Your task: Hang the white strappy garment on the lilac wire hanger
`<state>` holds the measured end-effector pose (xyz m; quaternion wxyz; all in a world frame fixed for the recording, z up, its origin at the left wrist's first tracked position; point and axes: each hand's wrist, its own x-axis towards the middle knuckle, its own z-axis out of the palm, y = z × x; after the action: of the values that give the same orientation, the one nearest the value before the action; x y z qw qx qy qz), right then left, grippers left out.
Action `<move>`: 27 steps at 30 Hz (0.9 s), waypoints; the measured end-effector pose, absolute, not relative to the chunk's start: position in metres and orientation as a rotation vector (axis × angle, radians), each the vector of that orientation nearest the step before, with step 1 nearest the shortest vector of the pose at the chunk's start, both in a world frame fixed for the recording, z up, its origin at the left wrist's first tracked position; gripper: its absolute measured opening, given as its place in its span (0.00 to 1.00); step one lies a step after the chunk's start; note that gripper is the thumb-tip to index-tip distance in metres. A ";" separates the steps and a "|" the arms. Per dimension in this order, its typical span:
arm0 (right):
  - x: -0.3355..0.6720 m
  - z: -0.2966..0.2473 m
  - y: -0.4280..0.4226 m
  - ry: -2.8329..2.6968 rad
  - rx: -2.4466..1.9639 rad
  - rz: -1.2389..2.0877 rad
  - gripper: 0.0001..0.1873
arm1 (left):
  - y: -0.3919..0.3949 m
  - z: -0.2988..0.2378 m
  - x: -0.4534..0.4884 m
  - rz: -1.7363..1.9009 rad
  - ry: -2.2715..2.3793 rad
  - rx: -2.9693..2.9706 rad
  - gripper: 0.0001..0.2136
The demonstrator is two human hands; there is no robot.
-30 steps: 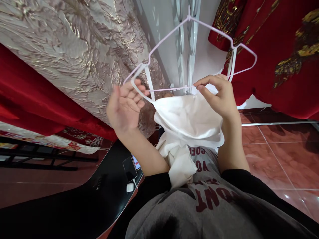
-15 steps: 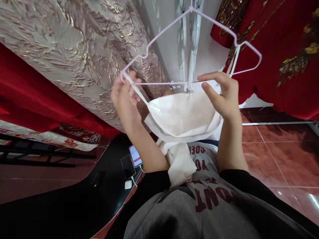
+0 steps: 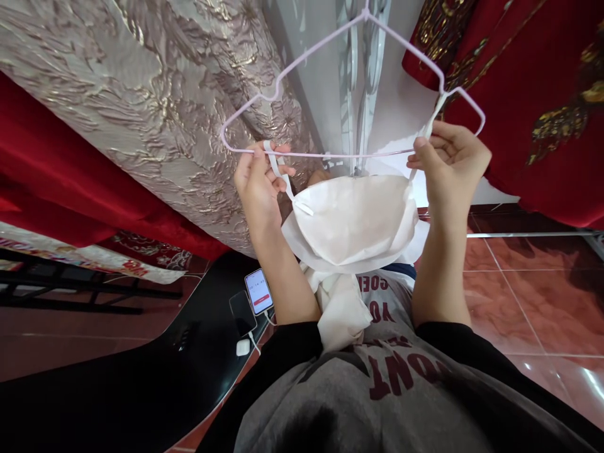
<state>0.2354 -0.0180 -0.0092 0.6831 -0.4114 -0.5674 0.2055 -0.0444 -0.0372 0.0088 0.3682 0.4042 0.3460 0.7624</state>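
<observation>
A pale lilac wire hanger (image 3: pixel 302 58) hangs in front of me at head height. A white strappy garment (image 3: pixel 352 217) droops below its bottom bar, and its lower part trails onto my grey shirt. My left hand (image 3: pixel 257 182) pinches the garment's left strap just under the hanger's bottom bar. My right hand (image 3: pixel 450 160) is closed on the right strap near the hanger's right shoulder notch.
A gold-embroidered fabric (image 3: pixel 155 107) hangs at the left over red cloth. Red and gold garments (image 3: pixel 542 107) hang at the right. Two phones (image 3: pixel 250 302) and a white charger lie on a black surface at lower left. Reddish floor tiles (image 3: pixel 528 296) lie to the right.
My left hand went from open to pinching the left strap at the bar. My right hand moved from the bar's middle out to the right strap. The garment rose and spread out.
</observation>
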 end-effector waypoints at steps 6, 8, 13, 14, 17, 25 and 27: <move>0.233 0.000 -0.029 -1.303 -0.927 0.459 0.06 | -0.036 0.008 -0.044 1.973 0.893 1.057 0.14; 0.234 -0.002 -0.030 -1.348 -0.945 0.431 0.12 | -0.035 0.007 -0.044 1.965 0.906 1.066 0.13; 0.234 -0.014 -0.026 -1.530 -1.083 0.295 0.27 | -0.033 0.003 -0.047 1.949 0.982 1.090 0.10; 0.233 -0.016 -0.026 -1.559 -1.095 0.267 0.29 | -0.033 0.002 -0.048 1.951 0.978 1.101 0.10; 0.228 -0.019 -0.030 -1.627 -1.101 0.247 0.30 | -0.033 0.002 -0.049 1.965 0.927 1.136 0.08; 0.219 0.013 -0.011 -1.547 -0.837 0.384 0.19 | -0.036 0.005 -0.044 1.953 0.938 1.123 0.11; 0.220 0.031 0.004 -1.466 -0.648 0.388 0.26 | -0.037 0.005 -0.044 1.955 0.899 1.118 0.11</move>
<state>0.2203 0.0043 0.0310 0.6787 -0.2886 -0.6529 0.1728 -0.0442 -0.0367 0.0046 0.3507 0.4319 0.3471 0.7550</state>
